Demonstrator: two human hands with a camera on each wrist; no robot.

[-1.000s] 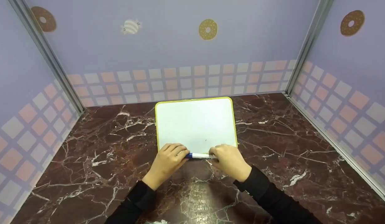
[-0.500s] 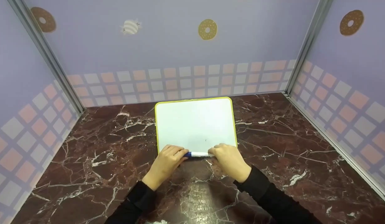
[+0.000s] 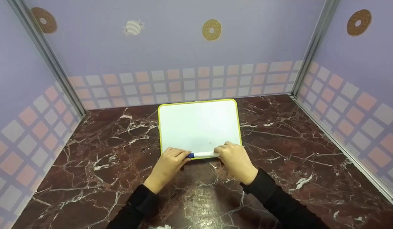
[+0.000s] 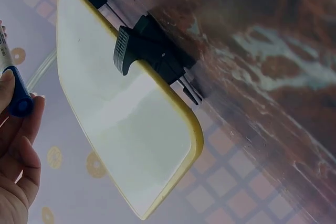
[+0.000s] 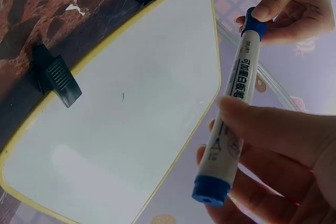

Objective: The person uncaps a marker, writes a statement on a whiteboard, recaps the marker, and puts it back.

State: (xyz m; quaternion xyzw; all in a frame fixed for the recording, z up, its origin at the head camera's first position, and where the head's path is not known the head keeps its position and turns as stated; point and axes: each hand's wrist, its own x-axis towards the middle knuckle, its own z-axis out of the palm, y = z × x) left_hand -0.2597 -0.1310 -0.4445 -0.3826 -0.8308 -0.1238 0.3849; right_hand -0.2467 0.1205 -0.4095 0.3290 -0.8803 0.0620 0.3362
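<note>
Pinching the blue cap [image 5: 254,23] of a white marker [image 3: 203,154] between thumb and fingers of the left hand [image 3: 169,163]; gripping it near the opposite end with the curled fingers and thumb of the right hand [image 3: 237,161]. Held crosswise between the two, just before the lower edge of a yellow-rimmed whiteboard [image 3: 198,125]; probably apart from it, though hard to judge from above. Marked low on that board with one small dark stroke [image 5: 123,97]. Propped upright with a tilt in black clips [image 4: 149,53] on a dark red marbled table [image 3: 79,178]. Surrounded farther out by lilac walls [image 3: 263,35] printed with doughnuts [image 3: 207,33], joined by grey posts [image 3: 313,47].
</note>
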